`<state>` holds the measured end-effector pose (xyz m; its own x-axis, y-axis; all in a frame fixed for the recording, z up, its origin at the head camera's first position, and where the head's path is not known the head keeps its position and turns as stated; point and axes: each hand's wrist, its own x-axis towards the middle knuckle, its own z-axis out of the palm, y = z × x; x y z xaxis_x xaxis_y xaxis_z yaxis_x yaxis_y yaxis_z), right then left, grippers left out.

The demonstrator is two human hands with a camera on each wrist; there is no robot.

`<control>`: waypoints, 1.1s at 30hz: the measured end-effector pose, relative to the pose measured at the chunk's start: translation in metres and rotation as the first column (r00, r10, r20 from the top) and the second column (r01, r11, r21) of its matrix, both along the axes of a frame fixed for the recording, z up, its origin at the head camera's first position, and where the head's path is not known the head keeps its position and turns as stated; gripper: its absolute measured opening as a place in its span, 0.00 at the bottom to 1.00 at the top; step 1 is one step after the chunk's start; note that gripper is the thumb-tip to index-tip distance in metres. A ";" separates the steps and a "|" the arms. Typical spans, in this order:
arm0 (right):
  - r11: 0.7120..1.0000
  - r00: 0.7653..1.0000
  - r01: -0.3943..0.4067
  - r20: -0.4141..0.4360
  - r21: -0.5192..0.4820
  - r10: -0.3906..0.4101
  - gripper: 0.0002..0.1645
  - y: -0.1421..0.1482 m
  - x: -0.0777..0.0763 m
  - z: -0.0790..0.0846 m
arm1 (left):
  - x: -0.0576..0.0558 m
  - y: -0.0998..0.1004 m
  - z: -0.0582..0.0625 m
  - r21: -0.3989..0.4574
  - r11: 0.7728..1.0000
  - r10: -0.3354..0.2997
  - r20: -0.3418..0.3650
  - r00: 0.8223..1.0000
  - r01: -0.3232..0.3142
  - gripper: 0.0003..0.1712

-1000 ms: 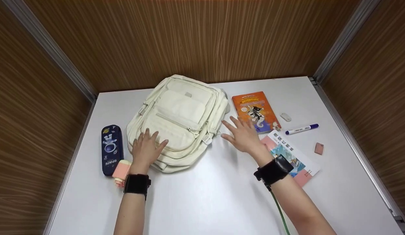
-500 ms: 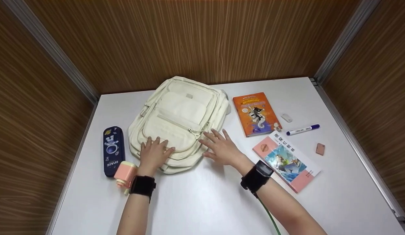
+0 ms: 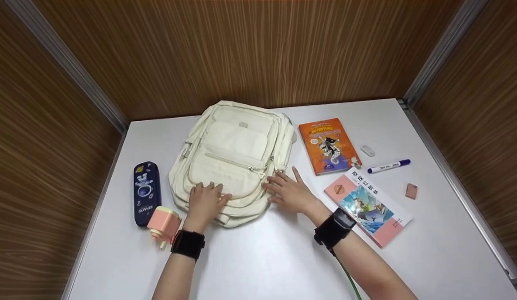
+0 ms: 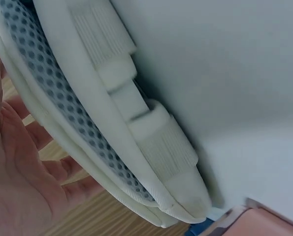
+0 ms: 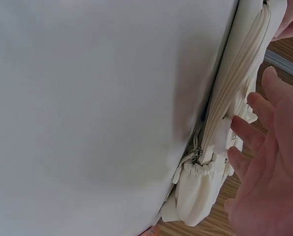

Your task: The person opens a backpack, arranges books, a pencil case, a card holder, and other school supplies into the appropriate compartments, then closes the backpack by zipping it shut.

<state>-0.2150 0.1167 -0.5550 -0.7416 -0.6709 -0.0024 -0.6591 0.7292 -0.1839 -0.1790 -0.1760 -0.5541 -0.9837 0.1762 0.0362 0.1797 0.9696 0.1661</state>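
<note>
A cream backpack (image 3: 233, 139) lies flat, front pockets up, its lower end toward me. Over its lower left part rests my left hand (image 3: 206, 204), fingers extended onto the fabric. The left wrist view shows those fingers along the edge of the backpack (image 4: 131, 132), near a strap buckle (image 4: 131, 101). My right hand (image 3: 291, 193) is at the lower right side, fingers spread and fingertips against the bag near a zipper pull. In the right wrist view, the right hand (image 5: 274, 157) has its fingers loosely bent beside the gathered side pocket (image 5: 198, 191), gripping nothing.
Left of the backpack lie a navy pencil case (image 3: 146, 193) and a pink crank pencil sharpener (image 3: 164, 223). To the right are an orange book (image 3: 329, 146), a pink-and-white book (image 3: 368, 208), a white eraser-like piece (image 3: 368, 150), a blue-capped marker (image 3: 388, 166) and a small pink block (image 3: 411, 191).
My right hand has moved left from beside the orange book to the backpack's side, uncovering both books. The left hand has shifted slightly right and nearer me. The backpack has turned slightly.
</note>
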 end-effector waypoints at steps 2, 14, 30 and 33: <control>1.000 1.000 0.011 0.005 0.004 -0.011 0.31 0.005 -0.002 0.000 | 0.002 0.005 -0.001 -0.011 0.999 -0.033 -0.045 0.998 0.033 0.32; 0.995 0.994 0.091 0.059 0.027 -0.093 0.27 0.030 -0.017 0.009 | 0.005 0.042 -0.001 -0.043 0.989 -0.147 -0.169 0.975 0.142 0.29; 0.979 0.981 0.190 -0.011 -0.068 -0.191 0.27 0.006 -0.008 0.008 | -0.005 0.089 -0.001 -0.038 0.980 -0.196 -0.037 0.980 0.195 0.36; 0.983 0.984 0.174 0.034 -0.056 -0.173 0.26 0.003 -0.005 0.003 | -0.006 0.087 -0.002 0.005 0.979 -0.201 -0.042 0.979 0.201 0.33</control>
<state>-0.2202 0.1193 -0.5524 -0.8470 -0.5316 0.0096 -0.5172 0.8195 -0.2468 -0.1854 -0.0892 -0.5561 -0.9258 0.3698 0.0779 0.3778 0.9113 0.1637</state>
